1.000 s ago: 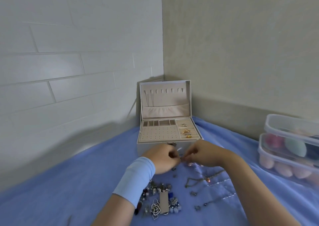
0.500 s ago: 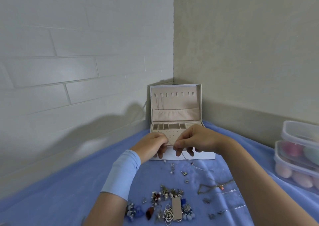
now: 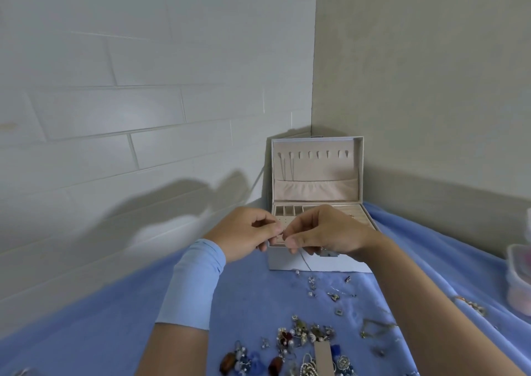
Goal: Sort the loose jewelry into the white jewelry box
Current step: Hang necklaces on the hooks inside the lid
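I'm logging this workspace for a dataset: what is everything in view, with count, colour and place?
box: one, white with beige lining, open, on the cloth in the wall corner
cloth: one, blue, covers the surface
loose jewelry: many pieces, mixed colours, scattered on the cloth in front of the box
hung chain: apparently one, thin, on the lid's leftmost hooks
chain: one, thin, silvery, hangs from the hands in front of the box
tub: at least one, clear with pink contents, cut off at the right edge
wristband: one, light blue, on the left wrist
left hand: one, pinches the chain
right hand: one, pinches the chain
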Available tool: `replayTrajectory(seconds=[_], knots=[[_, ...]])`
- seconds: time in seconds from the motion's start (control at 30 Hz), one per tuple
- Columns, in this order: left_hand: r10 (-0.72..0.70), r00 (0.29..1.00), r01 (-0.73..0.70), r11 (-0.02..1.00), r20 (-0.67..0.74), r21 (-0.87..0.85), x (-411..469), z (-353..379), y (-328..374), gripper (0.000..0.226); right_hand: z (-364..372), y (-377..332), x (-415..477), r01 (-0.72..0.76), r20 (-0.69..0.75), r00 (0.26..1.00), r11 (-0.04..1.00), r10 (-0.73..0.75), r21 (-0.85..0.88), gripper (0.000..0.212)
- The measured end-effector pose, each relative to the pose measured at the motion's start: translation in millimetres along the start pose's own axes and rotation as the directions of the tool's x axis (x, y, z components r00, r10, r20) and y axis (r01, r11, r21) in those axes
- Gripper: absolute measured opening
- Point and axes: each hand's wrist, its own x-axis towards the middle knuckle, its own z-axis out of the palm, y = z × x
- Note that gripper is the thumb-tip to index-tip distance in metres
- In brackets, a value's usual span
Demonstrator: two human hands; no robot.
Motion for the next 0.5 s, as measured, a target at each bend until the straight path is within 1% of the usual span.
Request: replayTrajectory(seconds=[0.13, 0.23, 0.3, 0.37, 0.5], knots=[[0.011, 1.000, -0.011, 0.999, -0.003, 0.035, -1, -5, 0, 0.019, 0, 2, 1, -0.005, -0.053, 0.999, 0.999, 0.008, 0.054, 0.012], [-0.019, 1.000, 0.018, 0.991, 0.010, 0.135, -3, -10, -3, 0.019, -2, 3, 0, 0.003, -0.046, 0.999, 0.999, 0.000, 0.046, 0.016], [-0.042, 0.999, 0.035, 0.980, 0.032, 0.197, -3, -11, -4, 0.020, -2, 1, 0, 0.002, -0.055, 0.999, 1.000, -0.002, -0.001, 0.017], [-0.048, 0.998, 0.037, 0.975, 0.046, 0.219, -3, -12, -4, 0.020, -1, -1, 1, -0.004, -0.048, 0.999, 0.999, 0.002, -0.051, 0.016], [-0.048, 0.997, 0.034, 0.980, 0.063, 0.195, -4, -10, -5, 0.016, 2, -3, 1, -0.041, -0.008, 0.999, 0.990, 0.040, -0.137, 0.021]])
